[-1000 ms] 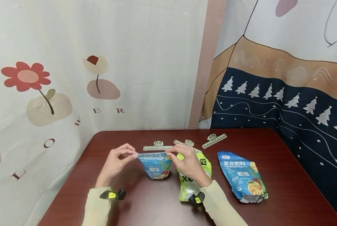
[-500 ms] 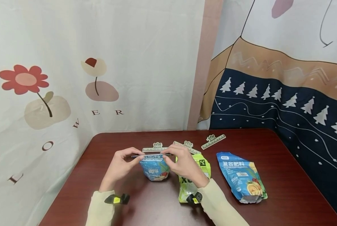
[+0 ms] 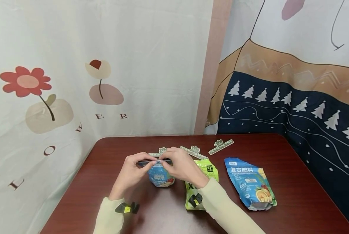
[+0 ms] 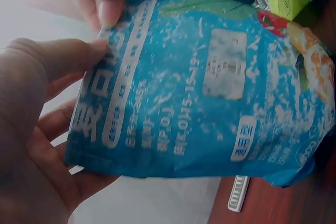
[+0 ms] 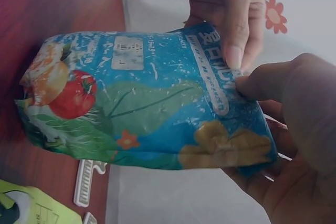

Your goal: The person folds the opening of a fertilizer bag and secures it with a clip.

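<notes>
A blue fertilizer bag [image 3: 161,178] with printed fruit and vegetables stands upright at the middle of the table. My left hand [image 3: 133,170] pinches its top edge between thumb and fingers. From the other side my right hand [image 3: 181,165] pinches the same edge, the two thumbs nearly meeting at the middle. The left wrist view shows the bag's printed front [image 4: 178,93], wrinkled and with a pale sticker. In the right wrist view, a tomato picture [image 5: 76,95] marks its lower part. The fingers behind the top edge are partly hidden.
A yellow-green bag [image 3: 210,172] lies partly under my right wrist. Farther right lies a second blue fertilizer bag [image 3: 250,185]. Along the back are three ruler-shaped clips: one [image 3: 159,152] behind my hands, one [image 3: 194,152] beside it, one [image 3: 221,147] at right.
Both hands have slid inward along the bag's top edge, from its corners to near its middle. The top edge has tipped so it shows as a thin dark strip.
</notes>
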{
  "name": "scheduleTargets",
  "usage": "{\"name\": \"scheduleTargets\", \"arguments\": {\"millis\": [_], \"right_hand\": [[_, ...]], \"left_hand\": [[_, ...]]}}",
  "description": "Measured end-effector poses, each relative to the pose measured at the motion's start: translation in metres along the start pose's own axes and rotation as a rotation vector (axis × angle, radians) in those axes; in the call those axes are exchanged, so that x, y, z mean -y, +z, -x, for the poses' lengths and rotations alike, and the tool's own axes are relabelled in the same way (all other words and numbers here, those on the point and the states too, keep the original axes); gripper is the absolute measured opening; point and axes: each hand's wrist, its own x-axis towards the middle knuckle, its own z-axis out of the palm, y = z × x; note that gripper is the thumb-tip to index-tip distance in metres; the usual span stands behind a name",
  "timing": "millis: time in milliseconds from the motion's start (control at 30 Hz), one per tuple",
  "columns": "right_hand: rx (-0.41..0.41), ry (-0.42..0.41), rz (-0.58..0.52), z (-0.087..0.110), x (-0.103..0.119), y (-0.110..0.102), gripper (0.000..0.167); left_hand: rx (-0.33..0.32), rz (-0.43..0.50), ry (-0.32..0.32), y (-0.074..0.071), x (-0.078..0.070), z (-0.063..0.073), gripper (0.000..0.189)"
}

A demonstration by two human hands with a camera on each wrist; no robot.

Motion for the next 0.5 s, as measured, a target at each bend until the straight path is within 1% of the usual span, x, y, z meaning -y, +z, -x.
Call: {"name": "scheduleTargets", "arguments": {"millis": [100, 200, 367, 500], "right_hand": [[0.009, 0.003, 0.007, -0.003, 0.002, 0.000, 0.010], [-0.007, -0.002, 0.011, -0.004, 0.003, 0.001, 0.009], [-0.073, -0.025, 0.003, -0.002, 0.001, 0.007, 0.010], [-0.137, -0.038, -0.008, -0.001, -0.001, 0.013, 0.011]], "left_hand": [[-0.010, -0.026, 0.022, 0.003, -0.003, -0.001, 0.012], [-0.028, -0.054, 0.032, 0.005, -0.004, 0.000, 0.013], [-0.052, -0.090, 0.052, 0.008, -0.005, 0.000, 0.014], [-0.058, -0.086, 0.052, 0.008, -0.007, 0.000, 0.015]]}}
